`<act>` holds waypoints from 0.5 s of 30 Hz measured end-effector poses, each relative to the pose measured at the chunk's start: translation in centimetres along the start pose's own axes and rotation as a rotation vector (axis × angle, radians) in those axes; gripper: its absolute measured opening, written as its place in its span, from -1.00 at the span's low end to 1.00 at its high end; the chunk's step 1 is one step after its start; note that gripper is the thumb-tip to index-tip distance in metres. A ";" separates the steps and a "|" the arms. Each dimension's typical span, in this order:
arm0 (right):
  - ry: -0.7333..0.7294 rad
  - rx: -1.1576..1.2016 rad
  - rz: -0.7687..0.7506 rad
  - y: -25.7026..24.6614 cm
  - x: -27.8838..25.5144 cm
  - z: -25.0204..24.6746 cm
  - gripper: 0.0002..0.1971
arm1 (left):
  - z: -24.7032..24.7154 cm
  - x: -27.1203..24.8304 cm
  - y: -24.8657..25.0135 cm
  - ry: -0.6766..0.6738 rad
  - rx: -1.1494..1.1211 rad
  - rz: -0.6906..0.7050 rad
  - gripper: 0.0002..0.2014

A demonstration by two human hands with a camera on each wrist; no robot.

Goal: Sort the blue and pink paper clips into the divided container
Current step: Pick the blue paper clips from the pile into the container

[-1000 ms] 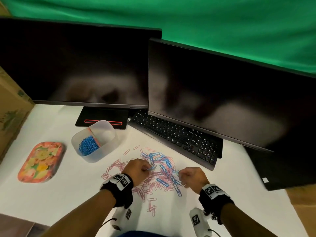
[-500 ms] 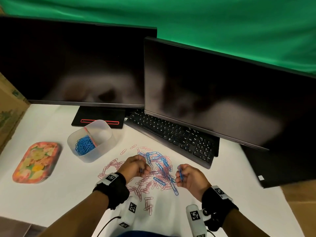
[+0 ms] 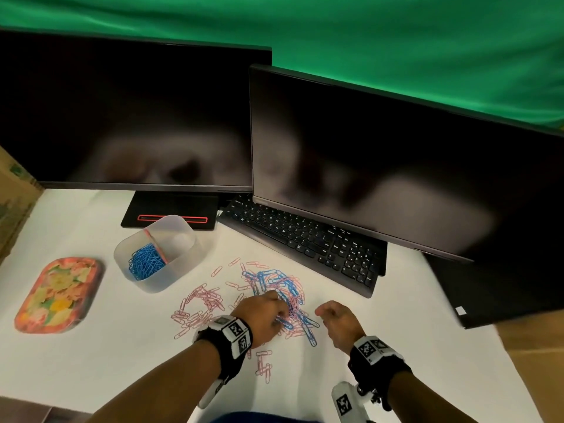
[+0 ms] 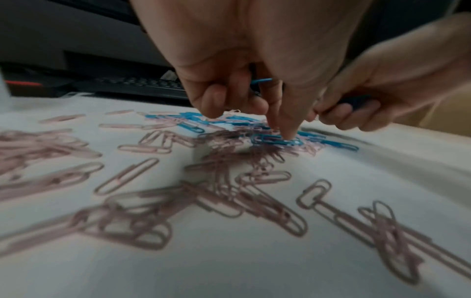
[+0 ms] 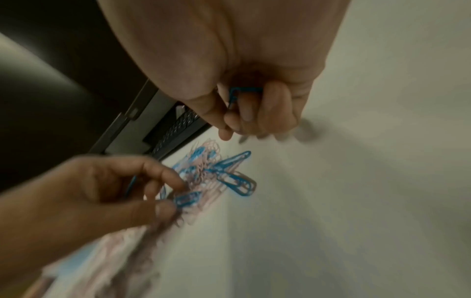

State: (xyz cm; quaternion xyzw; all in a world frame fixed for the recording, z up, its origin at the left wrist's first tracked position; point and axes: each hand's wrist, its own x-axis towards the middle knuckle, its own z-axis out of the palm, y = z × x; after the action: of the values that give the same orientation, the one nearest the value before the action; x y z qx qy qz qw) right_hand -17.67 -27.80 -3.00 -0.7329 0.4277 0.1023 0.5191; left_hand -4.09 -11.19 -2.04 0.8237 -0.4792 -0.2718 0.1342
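Note:
Blue and pink paper clips [image 3: 276,290] lie mixed in a pile on the white table, with mostly pink clips [image 3: 200,306] spread to its left. The clear divided container [image 3: 183,236] stands at the back left; its left compartment holds blue clips [image 3: 146,265]. My left hand [image 3: 279,314] is down on the pile, thumb and forefinger on a blue clip [image 5: 187,198], with another blue clip [image 4: 261,80] tucked behind its curled fingers. My right hand [image 3: 323,312] hovers just right of the pile, curled round a blue clip [image 5: 238,93].
A black keyboard [image 3: 305,242] lies right behind the pile under two dark monitors [image 3: 381,166]. A monitor foot [image 3: 171,213] stands behind the container. A floral tray [image 3: 58,296] lies at the far left beside a cardboard box [image 3: 12,209].
My left hand has shifted right and gone down into the blue part of the pile. My right hand, which held a blue clip up, has closed round it beside the pile.

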 end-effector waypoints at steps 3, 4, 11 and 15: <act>0.028 -0.326 -0.160 -0.1 -0.3 0.6 -0.89 | 0.5 0.3 0.4 -0.013 0.087 0.003 -0.82; 0.025 -0.401 -0.180 -0.1 -0.5 0.8 -0.91 | 0.5 0.3 0.4 -0.007 0.097 -0.008 -0.84; -0.026 -0.649 -0.242 -0.7 -0.4 1.1 -0.83 | 0.2 0.1 -0.8 0.049 -0.025 -0.076 -0.89; -0.083 -0.592 -0.246 -0.3 -0.2 0.9 -0.94 | -0.4 -0.3 -1.3 0.105 -0.224 -0.170 -0.92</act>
State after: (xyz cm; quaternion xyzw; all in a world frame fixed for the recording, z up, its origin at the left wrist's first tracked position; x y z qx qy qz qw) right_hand -17.27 -26.89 -3.11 -0.8933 0.2662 0.1887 0.3090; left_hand -3.05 -10.33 -2.26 0.8543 -0.3667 -0.2905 0.2264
